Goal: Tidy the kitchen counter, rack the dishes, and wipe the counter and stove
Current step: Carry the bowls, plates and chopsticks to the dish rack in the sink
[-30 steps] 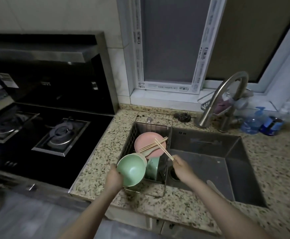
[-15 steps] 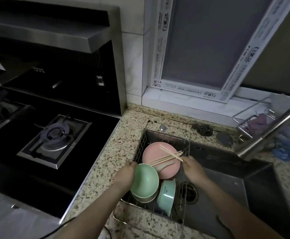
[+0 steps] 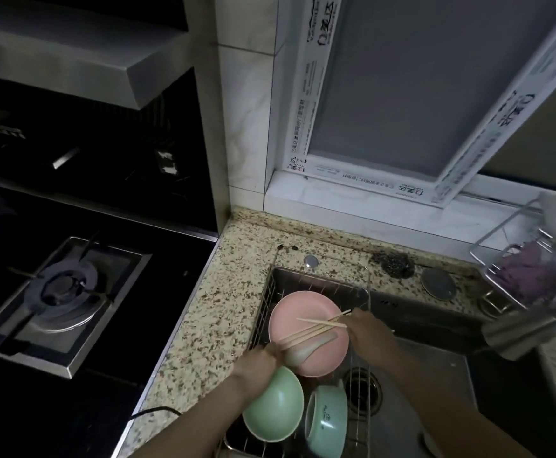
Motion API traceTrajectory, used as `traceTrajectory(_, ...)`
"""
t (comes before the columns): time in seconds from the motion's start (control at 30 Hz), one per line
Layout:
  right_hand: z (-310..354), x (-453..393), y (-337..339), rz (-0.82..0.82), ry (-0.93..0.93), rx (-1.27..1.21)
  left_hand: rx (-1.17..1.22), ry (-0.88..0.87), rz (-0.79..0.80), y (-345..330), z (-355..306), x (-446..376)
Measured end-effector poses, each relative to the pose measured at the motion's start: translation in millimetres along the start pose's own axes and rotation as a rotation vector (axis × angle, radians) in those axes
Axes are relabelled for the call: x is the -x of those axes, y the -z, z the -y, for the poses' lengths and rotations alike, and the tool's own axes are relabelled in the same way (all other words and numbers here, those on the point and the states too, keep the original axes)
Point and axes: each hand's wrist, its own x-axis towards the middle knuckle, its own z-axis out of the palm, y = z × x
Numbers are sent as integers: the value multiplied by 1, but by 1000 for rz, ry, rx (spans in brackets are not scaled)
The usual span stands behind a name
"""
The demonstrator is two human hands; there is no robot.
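Down by the sink, the left hand (image 3: 259, 361) holds the rim of a green bowl (image 3: 275, 404), with its fingers curled over the edge. That bowl is tipped on its side in the wire dish rack (image 3: 319, 272), which sits in the left part of the sink (image 3: 435, 375). A second bowl (image 3: 326, 421), more blue-green, leans just beside it, also in the rack.

The right hand (image 3: 370, 338) pinches one chopstick (image 3: 321, 322) and holds it over a pink plate (image 3: 308, 332). More chopsticks (image 3: 306, 335) lie across the plate, next to a pale spoon (image 3: 309, 347). The pink plate stands in the rack behind the green bowl.

Speckled stone counter (image 3: 217, 309) runs round the sink. A dark scrubber (image 3: 392, 264) sits on the counter behind the sink, near a round metal cap (image 3: 438, 284). A gas burner (image 3: 63, 289) is on the black stove (image 3: 157, 285) to the left, well apart from the rack. The shiny tap (image 3: 531, 332) pokes in from the right, and a wire holder (image 3: 514, 259) with a purple cloth stands behind it
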Motion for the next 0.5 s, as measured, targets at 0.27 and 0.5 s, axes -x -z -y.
traceTrajectory(0.27, 2, -49, -22, 97, 262, 320, 341, 142, -251, 13, 0, 1)
traceTrajectory(0.5, -2, -77, -38, 74, 436, 376, 526, 320, -362, 18, -5, -7)
